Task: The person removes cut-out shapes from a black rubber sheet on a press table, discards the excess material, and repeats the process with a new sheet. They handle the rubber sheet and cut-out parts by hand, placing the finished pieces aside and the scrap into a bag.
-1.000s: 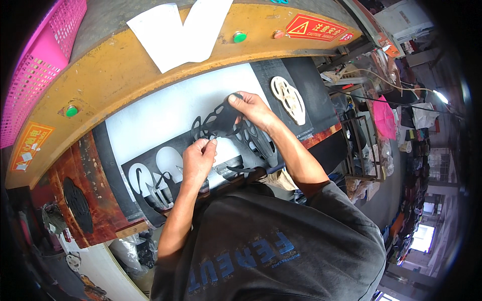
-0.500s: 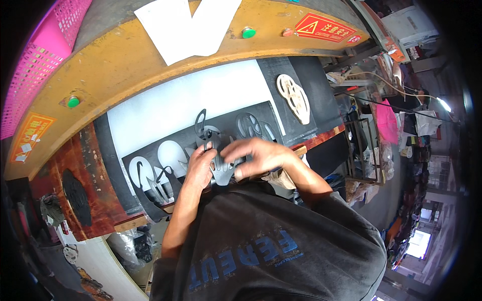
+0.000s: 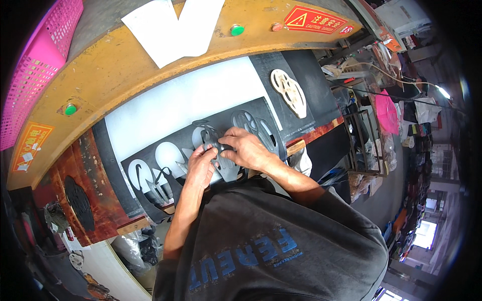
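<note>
In front of me lies a dark grey sheet (image 3: 188,130) with several curved shapes cut out of it, over a white board (image 3: 165,100). My left hand (image 3: 202,164) pinches a dark, thin cut-out piece (image 3: 228,172) with slots and loops in it. My right hand (image 3: 246,149) has its fingers closed on the upper part of the same piece, close to the left fingertips. Part of the piece is hidden behind both hands. White shows through the openings at the sheet's left end.
A pale cutting die (image 3: 297,103) lies on the dark surface to the right. Beyond the board runs a yellow machine beam (image 3: 120,62) with green buttons (image 3: 237,30) and a white V-shaped sheet (image 3: 186,37). A pink basket (image 3: 47,55) stands far left, a black oval piece (image 3: 79,203) lower left.
My right hand has come in from the right, out of a blurred motion, and closed on the piece beside my left hand. The looped upper end of the piece has tipped down.
</note>
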A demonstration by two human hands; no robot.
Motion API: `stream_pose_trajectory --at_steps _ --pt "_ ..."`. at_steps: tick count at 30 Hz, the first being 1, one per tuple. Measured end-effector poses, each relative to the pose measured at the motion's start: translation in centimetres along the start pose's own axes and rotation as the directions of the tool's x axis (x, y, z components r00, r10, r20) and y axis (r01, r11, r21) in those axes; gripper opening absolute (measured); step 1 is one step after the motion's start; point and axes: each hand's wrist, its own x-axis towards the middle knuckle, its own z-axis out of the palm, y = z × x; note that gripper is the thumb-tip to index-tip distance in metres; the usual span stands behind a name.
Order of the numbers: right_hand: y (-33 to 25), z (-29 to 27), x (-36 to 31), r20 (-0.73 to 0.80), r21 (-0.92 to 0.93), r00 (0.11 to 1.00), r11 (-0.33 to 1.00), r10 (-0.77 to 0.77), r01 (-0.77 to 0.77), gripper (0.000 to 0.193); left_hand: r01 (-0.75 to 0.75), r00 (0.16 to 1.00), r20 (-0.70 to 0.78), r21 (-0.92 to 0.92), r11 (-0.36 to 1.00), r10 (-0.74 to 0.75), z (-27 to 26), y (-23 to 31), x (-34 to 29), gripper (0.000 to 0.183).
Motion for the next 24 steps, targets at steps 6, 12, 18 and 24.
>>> stream_pose_trajectory --at_steps 6,12,18,24 --pt "0.7 1.2 -0.5 -0.141 -0.166 0.977 0.977 -0.158 0.134 0.018 -0.012 1.000 0.021 -0.041 0.999 0.013 1.1 -0.3 0.4 0.013" --pt "-0.3 0.8 -1.1 -0.053 0.125 0.959 0.951 -0.278 0.283 0.012 -0.171 0.974 -0.083 0.332 0.928 0.209 1.9 0.2 1.3 0.006" --pt "-1.0 -0.7 -4.0 0.156 0.160 0.932 0.939 -0.329 0.305 0.007 -0.112 0.978 -0.151 0.206 0.972 0.145 2.4 0.7 3.3 0.010" --pt "-0.2 0.8 -3.8 0.016 0.387 1.000 0.922 -0.013 0.006 0.009 -0.080 0.991 -0.096 0.178 0.981 0.098 2.1 2.7 1.8 0.018"
